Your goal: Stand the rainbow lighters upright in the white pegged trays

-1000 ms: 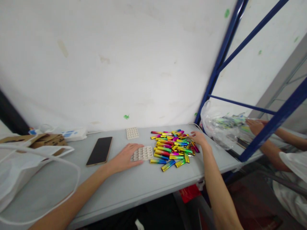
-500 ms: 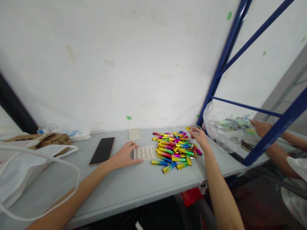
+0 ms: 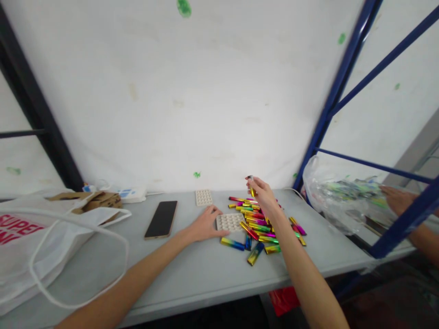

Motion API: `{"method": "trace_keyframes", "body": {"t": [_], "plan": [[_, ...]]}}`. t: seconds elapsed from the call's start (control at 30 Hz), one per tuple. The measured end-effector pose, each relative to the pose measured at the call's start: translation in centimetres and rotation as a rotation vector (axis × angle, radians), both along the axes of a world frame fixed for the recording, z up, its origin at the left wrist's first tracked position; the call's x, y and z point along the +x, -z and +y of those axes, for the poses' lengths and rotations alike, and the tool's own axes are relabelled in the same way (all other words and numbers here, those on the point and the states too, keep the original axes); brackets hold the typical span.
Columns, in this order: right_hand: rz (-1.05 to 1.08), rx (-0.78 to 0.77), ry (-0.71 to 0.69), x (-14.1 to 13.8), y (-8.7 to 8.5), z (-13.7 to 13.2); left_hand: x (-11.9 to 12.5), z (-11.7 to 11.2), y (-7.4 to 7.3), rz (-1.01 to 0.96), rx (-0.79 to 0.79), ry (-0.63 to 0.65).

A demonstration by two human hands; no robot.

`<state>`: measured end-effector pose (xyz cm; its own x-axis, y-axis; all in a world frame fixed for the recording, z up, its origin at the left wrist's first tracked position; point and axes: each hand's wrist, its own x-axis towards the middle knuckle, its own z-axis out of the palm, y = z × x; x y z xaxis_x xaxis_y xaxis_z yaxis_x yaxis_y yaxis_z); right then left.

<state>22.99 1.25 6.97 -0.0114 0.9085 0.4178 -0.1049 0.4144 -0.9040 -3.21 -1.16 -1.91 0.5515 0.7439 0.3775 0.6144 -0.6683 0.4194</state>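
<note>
My left hand (image 3: 206, 224) grips the left end of a small white tray (image 3: 229, 222) with rows of round holes, fingers on its far side and thumb on its near side. Raised above the table, my right hand (image 3: 262, 194) pinches a gold lighter (image 3: 253, 188) with a silver and black top, held upright. Beneath that hand and wrist lies a heap of shiny multicoloured lighters (image 3: 255, 224), partly hidden by the forearm. A blue and yellow lighter (image 3: 233, 243) rests near the tray's front edge.
A second holed tray (image 3: 204, 198) lies by the wall. Left are a phone (image 3: 161, 219), a white bag (image 3: 58, 246) and cardboard (image 3: 98, 201). A blue metal frame (image 3: 325, 109) and clear plastic bag (image 3: 329, 196) stand right, with another person's hand (image 3: 398, 198) beyond.
My right hand has come up and left from the heap's far right side with a lighter. Some lighters in the heap have shifted. My left hand stays at the tray; the view has turned slightly.
</note>
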Motion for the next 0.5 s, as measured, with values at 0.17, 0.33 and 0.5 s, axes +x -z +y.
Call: {"method": "trace_keyframes", "body": {"t": [0.17,0.33,0.5], "plan": [[0.064,-0.04,-0.144,-3.1,-1.4,-1.2,-0.7,-0.4,0.2,-0.014,-0.025,-0.009],[0.0,-0.085,-0.089,-5.2,-1.1,-2.1,-1.5,-0.3,0.3,-0.058,-0.012,0.017],[-0.087,-0.056,0.141,-6.3,0.7,-1.1,-2.4,-0.2,0.4,-0.068,-0.06,0.042]]}}
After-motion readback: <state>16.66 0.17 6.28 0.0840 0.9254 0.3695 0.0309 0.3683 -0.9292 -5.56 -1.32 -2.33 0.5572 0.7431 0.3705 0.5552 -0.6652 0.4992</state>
